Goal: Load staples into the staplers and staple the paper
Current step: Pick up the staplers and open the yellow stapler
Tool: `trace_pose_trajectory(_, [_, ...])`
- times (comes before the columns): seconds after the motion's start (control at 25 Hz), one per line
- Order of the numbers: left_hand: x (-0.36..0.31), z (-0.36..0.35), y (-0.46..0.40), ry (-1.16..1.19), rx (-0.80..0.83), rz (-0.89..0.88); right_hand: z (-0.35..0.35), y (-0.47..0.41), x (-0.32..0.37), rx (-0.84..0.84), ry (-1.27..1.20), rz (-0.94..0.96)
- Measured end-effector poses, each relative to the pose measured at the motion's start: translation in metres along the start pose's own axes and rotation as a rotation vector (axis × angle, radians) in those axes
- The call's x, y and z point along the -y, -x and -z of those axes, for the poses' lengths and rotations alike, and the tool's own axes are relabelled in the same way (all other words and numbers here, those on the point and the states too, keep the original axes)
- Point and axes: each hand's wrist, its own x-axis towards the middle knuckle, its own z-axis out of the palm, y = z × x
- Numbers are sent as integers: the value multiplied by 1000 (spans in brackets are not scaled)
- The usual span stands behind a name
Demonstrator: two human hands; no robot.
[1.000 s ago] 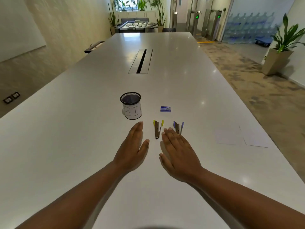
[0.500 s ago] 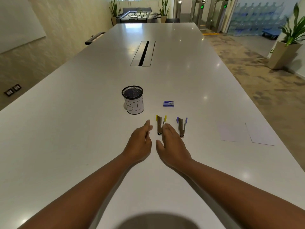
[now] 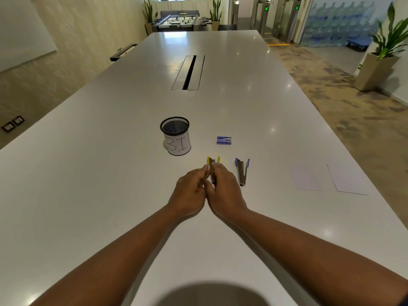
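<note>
A yellow-handled stapler [image 3: 212,165] lies on the white table [image 3: 88,173], opened in a V. My left hand [image 3: 191,191] and my right hand [image 3: 223,191] meet around its near end, fingers curled onto its metal body. To its right a purple-handled stapler [image 3: 242,171] lies opened the same way, untouched. A small blue staple box [image 3: 224,140] sits behind the staplers. Two white paper sheets [image 3: 306,176] [image 3: 346,181] lie flat further right.
A black mesh cup [image 3: 176,135] with a white label stands left of the staple box. A cable slot [image 3: 188,72] runs along the table's middle. The table's right edge drops to carpeted floor, with a potted plant [image 3: 384,51] beyond.
Both hands have moved forward from lying flat on the table and closed in on the yellow stapler from either side. The camera view has tilted slightly.
</note>
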Motion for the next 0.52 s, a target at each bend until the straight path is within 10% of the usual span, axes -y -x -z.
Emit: trace_pose_trajectory(0.52, [-6, 2, 2, 390, -245, 117, 18, 13, 8, -264, -348, -124])
